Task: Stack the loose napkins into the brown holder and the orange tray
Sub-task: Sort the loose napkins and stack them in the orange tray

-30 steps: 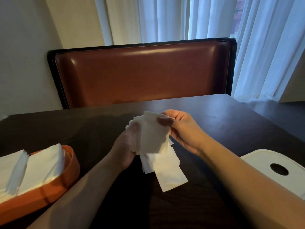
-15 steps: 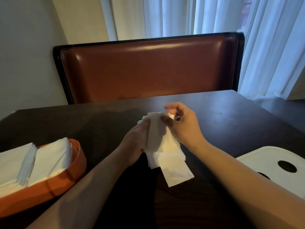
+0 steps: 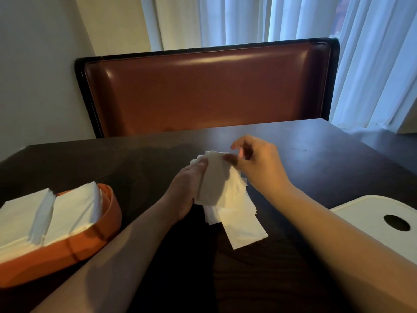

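Sitting at the lower left of the frame, a shallow orange oval tray [image 3: 94, 240] is holding two stacks of white folded paper napkins [image 3: 45, 213] side by side, their tops rising above its rim. Both are resting on a dark wooden table [image 3: 144, 163] that is filling the lower half of the frame.

At the centre, the person's left hand [image 3: 185, 188] is gripping a loose, fanned bundle of white napkins [image 3: 225, 195] from its left side, the thumb lying across the top sheet and the fingers hidden behind the paper. The lowest sheets are splaying out toward the bottom of the frame, and whether they are touching the tabletop cannot be told.

Just to the right of centre, the right hand [image 3: 259, 166] is pinching the upper right corner of the top napkin between thumb and forefinger, the other fingers curling loosely above it.

At the lower right edge, a white flat board with a round dark hole [image 3: 372, 213] is lying on the table. Across the upper half, a reddish-brown padded seat back with a black frame [image 3: 207, 91] is standing behind the table, with pale sheer curtains [image 3: 293, 19] hanging beyond it.
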The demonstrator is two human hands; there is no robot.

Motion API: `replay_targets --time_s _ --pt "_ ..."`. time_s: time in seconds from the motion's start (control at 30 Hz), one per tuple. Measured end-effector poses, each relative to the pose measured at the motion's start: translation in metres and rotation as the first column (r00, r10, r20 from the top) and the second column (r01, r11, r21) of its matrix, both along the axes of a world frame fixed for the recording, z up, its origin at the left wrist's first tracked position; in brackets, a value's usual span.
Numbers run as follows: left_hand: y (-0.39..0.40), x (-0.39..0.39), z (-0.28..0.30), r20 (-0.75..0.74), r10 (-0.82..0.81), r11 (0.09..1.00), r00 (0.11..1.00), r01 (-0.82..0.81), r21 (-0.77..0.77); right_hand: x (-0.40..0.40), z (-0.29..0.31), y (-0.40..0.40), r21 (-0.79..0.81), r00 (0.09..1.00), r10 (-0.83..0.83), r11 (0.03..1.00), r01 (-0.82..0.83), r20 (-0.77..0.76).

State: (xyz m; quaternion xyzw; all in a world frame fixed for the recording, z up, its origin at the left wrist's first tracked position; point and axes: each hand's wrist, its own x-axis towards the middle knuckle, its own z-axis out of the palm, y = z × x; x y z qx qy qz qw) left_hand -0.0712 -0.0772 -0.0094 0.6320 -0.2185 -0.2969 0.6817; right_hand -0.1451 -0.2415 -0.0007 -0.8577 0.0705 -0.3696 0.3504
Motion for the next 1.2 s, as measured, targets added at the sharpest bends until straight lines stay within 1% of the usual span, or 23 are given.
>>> replay_targets --time_s 0.07,0.13,0.23,0.4,0.5,0.63,0.67,0.73,0.8,0.87,0.9,0.97,1.0,1.03,1.07,1.13,1.2 --pt "0.001 -0.001 0.001 0.010 -0.003 1.000 1.000 0.004 -0.028 0.001 0.000 -0.003 0.130 1.000 0.021 0.991 -0.019 -0.014" --pt "0.001 -0.001 0.001 0.015 0.004 0.999 1.000 -0.003 -0.033 0.002 -0.003 -0.004 0.256 0.993 0.111 0.962 -0.096 -0.043" --pt "0.000 0.001 -0.001 0.025 0.019 1.000 1.000 -0.019 -0.021 0.002 -0.008 -0.004 0.318 0.981 0.187 0.934 -0.163 -0.047" --pt "-0.002 0.002 -0.003 0.060 0.054 0.999 0.997 -0.054 -0.007 -0.001 -0.004 -0.006 0.235 0.990 0.141 0.962 -0.139 0.008" --pt "-0.002 0.004 -0.006 0.076 0.083 0.996 0.994 -0.084 0.011 -0.002 -0.004 -0.006 0.188 0.990 0.140 0.972 -0.138 0.003" --pt "-0.002 0.005 -0.006 0.039 0.123 0.992 0.992 -0.123 0.007 -0.004 0.000 -0.005 0.111 0.995 0.102 0.989 -0.102 0.009" --pt "-0.003 0.005 -0.005 0.022 0.134 0.991 0.991 -0.134 0.003 -0.005 0.002 -0.007 0.104 0.995 0.094 0.990 -0.095 0.010" --pt "-0.002 0.005 -0.004 0.013 0.154 0.988 0.988 -0.154 0.005 -0.005 0.005 -0.010 0.157 0.995 0.103 0.982 -0.105 0.017" --pt "-0.002 0.007 -0.004 0.010 0.163 0.987 0.987 -0.163 -0.001 -0.007 0.009 -0.014 0.240 0.989 0.151 0.959 -0.147 0.004" --pt "-0.002 0.007 -0.004 0.013 0.179 0.984 0.984 -0.179 -0.001 -0.011 0.013 -0.015 0.303 0.971 0.234 0.930 -0.209 -0.048" --pt "-0.002 0.006 -0.003 0.027 0.182 0.983 0.983 -0.182 0.001 -0.013 0.016 -0.015 0.363 0.950 0.307 0.893 -0.265 -0.061" --pt "-0.001 0.005 -0.003 0.049 0.148 0.989 0.988 -0.148 -0.003 -0.018 0.020 -0.013 0.508 0.885 0.463 0.774 -0.378 -0.046" --pt "-0.001 0.005 -0.004 0.065 0.126 0.992 0.990 -0.126 -0.005 -0.018 0.021 -0.012 0.527 0.866 0.499 0.745 -0.408 -0.035" --pt "-0.001 0.006 -0.005 0.095 0.118 0.993 0.989 -0.119 0.004 -0.019 0.021 -0.009 0.499 0.867 0.497 0.761 -0.414 -0.038" --pt "-0.001 0.005 -0.005 0.119 0.112 0.993 0.987 -0.115 0.017 -0.017 0.020 -0.006 0.447 0.884 0.465 0.802 -0.396 -0.052" --pt "0.000 0.005 -0.006 0.126 0.088 0.994 0.988 -0.095 0.046 -0.012 0.015 -0.001 0.343 0.931 0.362 0.882 -0.323 -0.052" --pt "-0.001 0.006 -0.007 0.127 0.064 0.996 0.990 -0.071 0.048 -0.005 0.008 0.002 0.283 0.967 0.253 0.930 -0.235 -0.029"
